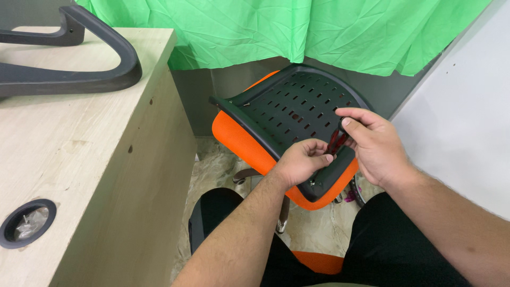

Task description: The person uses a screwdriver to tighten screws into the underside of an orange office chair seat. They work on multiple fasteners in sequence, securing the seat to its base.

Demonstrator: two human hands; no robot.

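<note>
the upturned orange chair seat (249, 146) rests tilted on the knees; the left hand (300, 162) pinches a fastener at its near edge; the right hand (374, 143) grips a red-handled tool (336, 141) there; best keep the tool square and the seat steady.

A single head-worn camera looks steeply down and forward from close above the person's lap (no second view overlaps it), taking in the pale wooden desk (79, 159) at left and the crumpled green cloth backdrop (297, 32) ahead.
</note>
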